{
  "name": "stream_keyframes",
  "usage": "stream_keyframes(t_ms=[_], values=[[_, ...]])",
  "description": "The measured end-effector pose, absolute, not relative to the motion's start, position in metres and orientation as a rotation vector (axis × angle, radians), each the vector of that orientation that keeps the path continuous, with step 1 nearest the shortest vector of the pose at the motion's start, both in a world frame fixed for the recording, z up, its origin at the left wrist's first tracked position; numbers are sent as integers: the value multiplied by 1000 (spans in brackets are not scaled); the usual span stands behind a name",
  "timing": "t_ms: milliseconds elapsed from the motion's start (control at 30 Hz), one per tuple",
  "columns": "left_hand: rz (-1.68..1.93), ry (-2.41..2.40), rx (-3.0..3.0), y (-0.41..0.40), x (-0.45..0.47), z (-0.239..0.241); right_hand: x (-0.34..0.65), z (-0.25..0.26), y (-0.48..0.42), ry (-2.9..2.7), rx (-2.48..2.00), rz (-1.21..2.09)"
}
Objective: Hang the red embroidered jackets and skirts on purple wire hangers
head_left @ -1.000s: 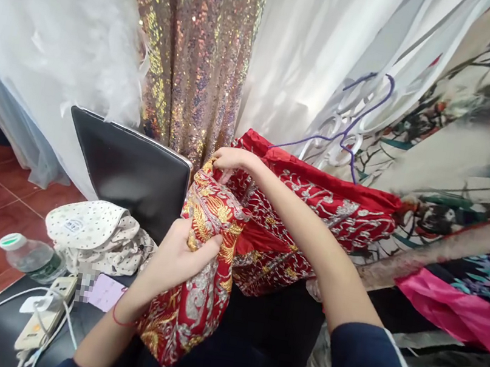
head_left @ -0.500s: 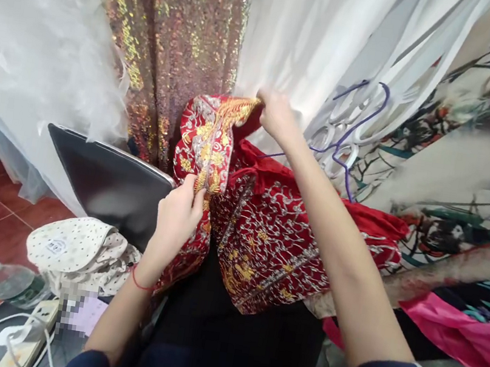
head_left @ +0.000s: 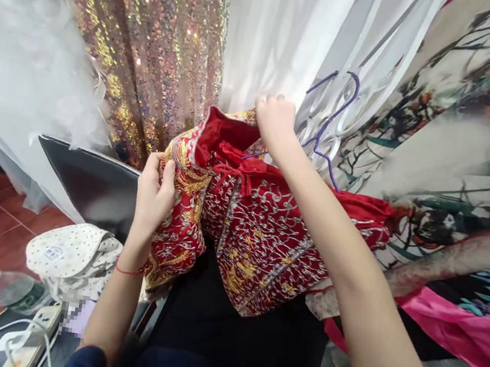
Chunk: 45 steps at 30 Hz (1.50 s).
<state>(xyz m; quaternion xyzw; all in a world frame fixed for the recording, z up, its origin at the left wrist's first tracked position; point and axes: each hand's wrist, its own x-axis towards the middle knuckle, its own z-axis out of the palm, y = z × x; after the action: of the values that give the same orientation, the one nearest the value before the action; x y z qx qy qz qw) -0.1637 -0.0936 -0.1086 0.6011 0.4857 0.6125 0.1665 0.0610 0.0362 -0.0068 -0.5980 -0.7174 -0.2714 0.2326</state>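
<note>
A red garment (head_left: 259,241) with silver and gold embroidery lies across my lap, with a purple hanger (head_left: 320,139) at its upper edge. My left hand (head_left: 154,194) is closed on the gold-trimmed left part of the red cloth, thumb on top. Higher up, my right hand (head_left: 276,121) is closed on the gold-edged top of the same cloth, next to the hanger. Plain red lining (head_left: 229,132) shows between the hands, and a red tie (head_left: 241,177) hangs below it. Whether the cloth in my hands and the hanging part are one piece, I cannot tell.
On the left are a black chair back (head_left: 88,187), a dotted cloth cap (head_left: 64,251), a plastic bottle (head_left: 8,289) and a power strip (head_left: 39,330) with white cables. Behind hang a sequined cloth (head_left: 165,43) and white feathers (head_left: 32,35). Pink fabric (head_left: 453,331) lies at right.
My left hand has moved left and slightly up with the cloth's edge. The cloth has opened out, showing more red lining. My right hand keeps its hold, slightly lower.
</note>
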Motion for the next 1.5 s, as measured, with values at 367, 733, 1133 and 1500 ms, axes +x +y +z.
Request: stream_keyframes(t_ms=[367, 733, 1133, 1500], values=[[1119, 1000, 1860, -120, -147, -75, 83, 1, 6, -2320, -1879, -549], [1165, 884, 2454, -5, -81, -58, 89, 0, -50, -2477, -1683, -626], [909, 734, 2223, 11, -33, -29, 191, -15, -133, -1977, -1586, 120], [524, 880, 2116, 10, -24, -7, 216, -29, -98, -1787, -1397, 947]])
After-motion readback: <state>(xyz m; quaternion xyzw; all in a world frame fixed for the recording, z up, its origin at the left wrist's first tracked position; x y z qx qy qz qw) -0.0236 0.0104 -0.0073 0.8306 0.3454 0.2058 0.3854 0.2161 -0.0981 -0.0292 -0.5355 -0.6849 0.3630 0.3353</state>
